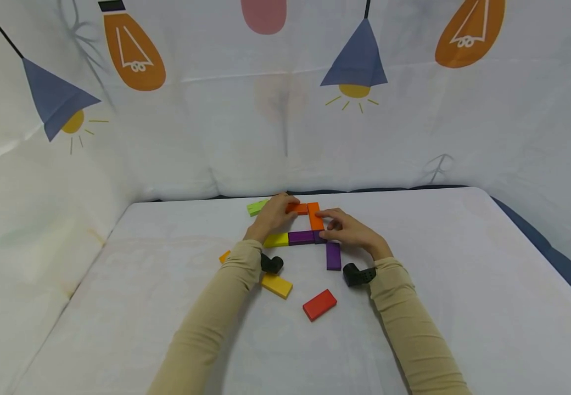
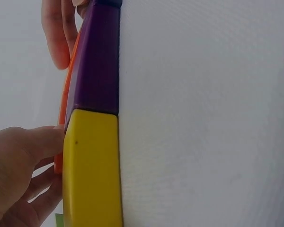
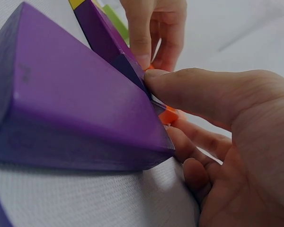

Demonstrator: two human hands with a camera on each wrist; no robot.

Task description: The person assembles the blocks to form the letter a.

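In the head view, my left hand (image 1: 274,215) pinches the left end of an orange block (image 1: 299,209) between thumb and fingers. A second orange block (image 1: 315,216) meets its right end, pointing toward me. The right hand (image 1: 348,229) has its index fingertip on that second block. Its thumb (image 3: 168,84) touches a dark purple block (image 3: 128,71). Left of this piece, a purple block (image 1: 301,237) and a yellow block (image 1: 276,240) continue the row. Another purple block (image 1: 333,257) lies below the right hand. Part of a lime-green block (image 1: 256,207) is hidden behind the left hand.
Nearer to me on the white table (image 1: 463,307) lie a yellow-orange block (image 1: 276,286) and a red block (image 1: 319,305). A small orange-yellow piece (image 1: 224,256) shows beside the left sleeve. Printed white cloth (image 1: 246,131) hangs behind the table's far edge.
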